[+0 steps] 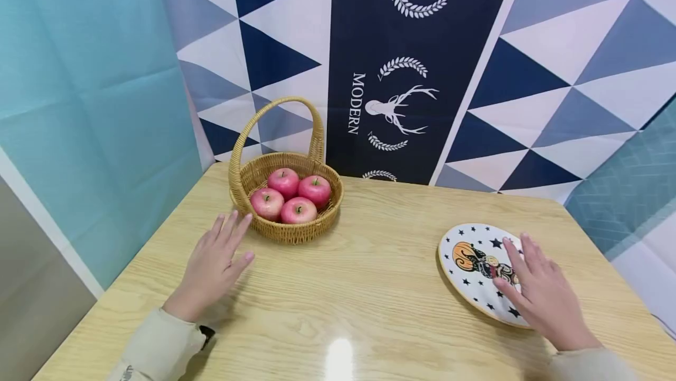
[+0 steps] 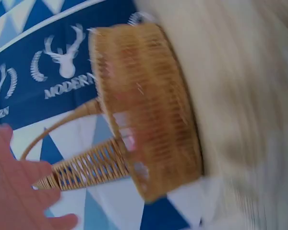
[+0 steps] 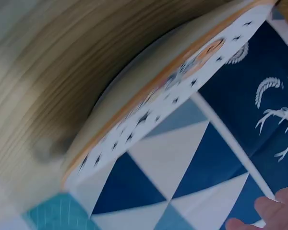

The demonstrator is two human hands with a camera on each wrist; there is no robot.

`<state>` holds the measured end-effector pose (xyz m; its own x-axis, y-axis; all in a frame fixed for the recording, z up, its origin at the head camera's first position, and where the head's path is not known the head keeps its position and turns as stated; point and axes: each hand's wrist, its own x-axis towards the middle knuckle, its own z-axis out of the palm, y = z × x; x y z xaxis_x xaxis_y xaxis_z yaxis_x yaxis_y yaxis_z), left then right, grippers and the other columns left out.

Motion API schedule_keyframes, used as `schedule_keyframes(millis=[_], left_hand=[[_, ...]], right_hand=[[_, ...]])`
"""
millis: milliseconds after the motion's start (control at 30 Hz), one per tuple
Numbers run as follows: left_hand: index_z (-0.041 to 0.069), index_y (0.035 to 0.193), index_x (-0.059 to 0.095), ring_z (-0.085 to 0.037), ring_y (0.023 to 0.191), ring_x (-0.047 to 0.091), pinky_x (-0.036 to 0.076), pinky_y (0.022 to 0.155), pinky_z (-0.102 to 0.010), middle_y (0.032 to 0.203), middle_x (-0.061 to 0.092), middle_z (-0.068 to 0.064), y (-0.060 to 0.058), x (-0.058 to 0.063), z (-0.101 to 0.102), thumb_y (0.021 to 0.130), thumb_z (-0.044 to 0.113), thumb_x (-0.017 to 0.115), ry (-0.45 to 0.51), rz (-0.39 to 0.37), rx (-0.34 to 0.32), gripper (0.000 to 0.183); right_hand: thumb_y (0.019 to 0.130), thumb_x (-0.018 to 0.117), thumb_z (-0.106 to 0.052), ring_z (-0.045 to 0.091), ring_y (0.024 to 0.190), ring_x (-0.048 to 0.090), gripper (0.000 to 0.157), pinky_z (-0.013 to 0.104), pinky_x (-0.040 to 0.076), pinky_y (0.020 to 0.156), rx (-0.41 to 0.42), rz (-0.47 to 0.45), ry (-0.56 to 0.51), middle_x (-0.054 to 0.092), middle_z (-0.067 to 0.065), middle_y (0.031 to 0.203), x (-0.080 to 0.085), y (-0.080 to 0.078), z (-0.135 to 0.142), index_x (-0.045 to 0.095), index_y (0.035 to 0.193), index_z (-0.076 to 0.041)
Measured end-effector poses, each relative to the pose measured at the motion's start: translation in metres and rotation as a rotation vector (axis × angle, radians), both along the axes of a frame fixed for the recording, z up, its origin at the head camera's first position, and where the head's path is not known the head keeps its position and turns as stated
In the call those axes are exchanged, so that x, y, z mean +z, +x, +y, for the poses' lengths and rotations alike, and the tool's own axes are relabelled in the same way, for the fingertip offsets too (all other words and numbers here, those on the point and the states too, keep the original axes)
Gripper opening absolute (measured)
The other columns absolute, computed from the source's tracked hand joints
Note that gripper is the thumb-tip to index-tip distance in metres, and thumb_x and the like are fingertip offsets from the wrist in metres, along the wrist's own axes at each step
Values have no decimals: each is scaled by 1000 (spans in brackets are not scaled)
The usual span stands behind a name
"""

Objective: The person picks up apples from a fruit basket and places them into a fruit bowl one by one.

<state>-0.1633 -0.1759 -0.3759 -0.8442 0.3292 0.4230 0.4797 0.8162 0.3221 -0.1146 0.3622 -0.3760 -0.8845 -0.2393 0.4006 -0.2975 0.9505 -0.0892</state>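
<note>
A wicker basket with a tall arched handle stands at the back left of the table, several pink-red apples inside. My left hand is held with its fingers extended just in front of the basket's left side, holding nothing. In the left wrist view the basket appears sideways and blurred, with the fingers at the lower left. On the right lies a white plate with black stars, an orange rim and a cartoon picture. My right hand, fingers spread, overlaps the plate's right part in the head view and grips nothing.
The light wooden table reaches back to a patterned blue and white cloth. A light blue cloth hangs along the left side, and a teal one is at the right.
</note>
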Motion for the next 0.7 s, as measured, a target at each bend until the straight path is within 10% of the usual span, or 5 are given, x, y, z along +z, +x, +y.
schedule_keyframes(millis=[300,467,700], left_hand=[[0,152,0,-44,141,2,5,110,-58,156,0,-26,-1,17,22,104,20,33,629,-450,-72,62],[8,150,-18,-44,141,-5,5,111,-58,154,-9,-30,-4,17,33,102,22,31,870,-650,-17,69],[22,148,-25,-38,143,0,12,109,-61,157,-13,-19,-9,6,49,100,19,32,1281,-746,57,75]], right_hand=[[103,39,-22,46,141,2,64,34,-1,114,135,-221,-473,2,26,156,6,-24,-36,4,153,-4],[104,35,-33,50,139,8,68,59,13,109,89,-419,-757,0,24,157,11,-39,-59,-6,154,-11],[103,40,-24,45,137,21,71,52,23,109,106,-567,-1182,3,25,156,6,-69,-109,-9,153,-13]])
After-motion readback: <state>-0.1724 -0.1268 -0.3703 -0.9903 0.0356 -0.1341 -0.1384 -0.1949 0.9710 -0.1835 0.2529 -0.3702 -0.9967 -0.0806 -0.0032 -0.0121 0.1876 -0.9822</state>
